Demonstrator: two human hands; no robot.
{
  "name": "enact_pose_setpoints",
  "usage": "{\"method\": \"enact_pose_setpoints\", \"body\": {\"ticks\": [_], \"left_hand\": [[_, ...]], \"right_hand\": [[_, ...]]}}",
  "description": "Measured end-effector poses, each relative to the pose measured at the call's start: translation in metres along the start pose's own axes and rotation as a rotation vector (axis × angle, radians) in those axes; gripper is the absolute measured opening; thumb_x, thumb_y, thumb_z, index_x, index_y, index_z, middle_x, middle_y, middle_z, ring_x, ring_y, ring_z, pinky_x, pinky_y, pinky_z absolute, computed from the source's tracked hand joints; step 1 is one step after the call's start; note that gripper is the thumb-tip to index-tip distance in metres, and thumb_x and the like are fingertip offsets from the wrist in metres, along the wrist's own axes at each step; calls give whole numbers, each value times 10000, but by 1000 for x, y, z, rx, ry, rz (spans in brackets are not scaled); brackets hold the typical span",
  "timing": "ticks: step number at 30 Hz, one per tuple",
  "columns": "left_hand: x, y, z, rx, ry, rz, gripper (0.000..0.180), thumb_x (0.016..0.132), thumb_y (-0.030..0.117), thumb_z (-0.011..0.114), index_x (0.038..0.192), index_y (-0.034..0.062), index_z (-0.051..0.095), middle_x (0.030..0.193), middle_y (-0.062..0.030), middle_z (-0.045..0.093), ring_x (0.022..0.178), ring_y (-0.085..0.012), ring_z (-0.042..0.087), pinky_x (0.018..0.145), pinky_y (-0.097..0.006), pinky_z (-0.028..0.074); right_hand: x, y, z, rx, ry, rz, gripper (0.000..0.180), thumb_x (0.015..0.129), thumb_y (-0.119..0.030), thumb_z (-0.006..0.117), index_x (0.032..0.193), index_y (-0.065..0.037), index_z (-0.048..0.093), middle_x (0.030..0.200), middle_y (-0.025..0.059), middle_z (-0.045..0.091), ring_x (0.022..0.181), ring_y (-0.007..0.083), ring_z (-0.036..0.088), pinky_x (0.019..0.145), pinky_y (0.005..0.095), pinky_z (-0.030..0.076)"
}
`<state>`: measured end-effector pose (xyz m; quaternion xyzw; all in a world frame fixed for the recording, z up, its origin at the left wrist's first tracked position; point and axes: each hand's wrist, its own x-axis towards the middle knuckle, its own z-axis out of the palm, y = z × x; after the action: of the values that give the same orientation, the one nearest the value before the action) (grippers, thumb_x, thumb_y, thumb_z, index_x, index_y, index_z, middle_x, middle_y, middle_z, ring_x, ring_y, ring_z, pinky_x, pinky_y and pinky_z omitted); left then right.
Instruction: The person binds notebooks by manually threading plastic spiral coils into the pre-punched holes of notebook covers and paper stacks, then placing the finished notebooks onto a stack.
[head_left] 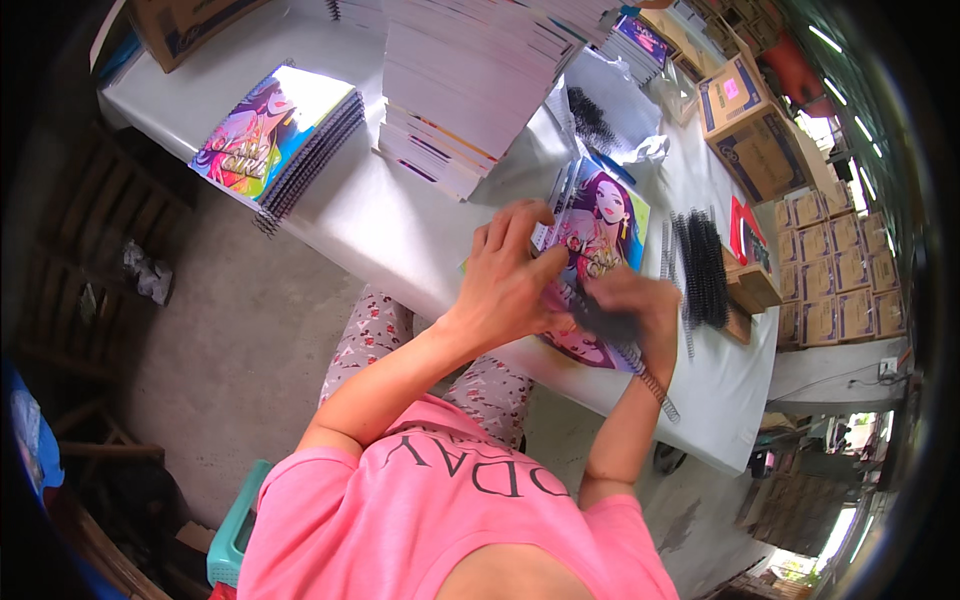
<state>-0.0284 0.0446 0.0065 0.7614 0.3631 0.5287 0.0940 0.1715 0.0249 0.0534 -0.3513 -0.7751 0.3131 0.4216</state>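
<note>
A notebook (605, 225) with a colourful illustrated cover lies on the white table (400, 240) in front of me. My left hand (510, 275) rests on its near edge, fingers bent over the cover. My right hand (635, 310) grips a black spiral binding coil (650, 375) that runs along the notebook's lower edge and sticks out past it toward me. Both hands meet over the coil; the part under my fingers is hidden.
A pile of bound notebooks (285, 130) sits at the table's left end. A tall stack of unbound notebooks (470, 80) stands behind my hands. Loose black coils (705, 265) lie at right. Cardboard boxes (755, 130) stand further right. A teal stool (235, 530) is below.
</note>
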Motion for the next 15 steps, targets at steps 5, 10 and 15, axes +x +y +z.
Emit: {"method": "enact_pose_setpoints", "body": {"ticks": [5,10,15], "left_hand": [[0,-3,-1,-140,-31,-150,671,434,486,827,847,57,517,1160,-179,372,1046,-373,407,839,-457,406],[-6,-19,4,-332,18,-258,783,374,427,884,931,64,470,1168,-180,342,1036,-342,392,796,-413,429],[-5,-29,4,-450,42,-268,925,348,409,906,1012,45,375,1086,-154,328,1000,-299,377,815,-373,400]], "right_hand": [[-10,23,-1,401,102,-73,165,680,43,635,840,36,672,811,133,665,762,264,637,718,308,498],[8,9,10,107,174,273,205,694,-11,654,893,38,673,869,166,667,791,254,641,720,295,498],[15,24,12,-181,162,328,202,718,-62,626,889,27,687,909,165,669,804,200,641,706,281,498]]}}
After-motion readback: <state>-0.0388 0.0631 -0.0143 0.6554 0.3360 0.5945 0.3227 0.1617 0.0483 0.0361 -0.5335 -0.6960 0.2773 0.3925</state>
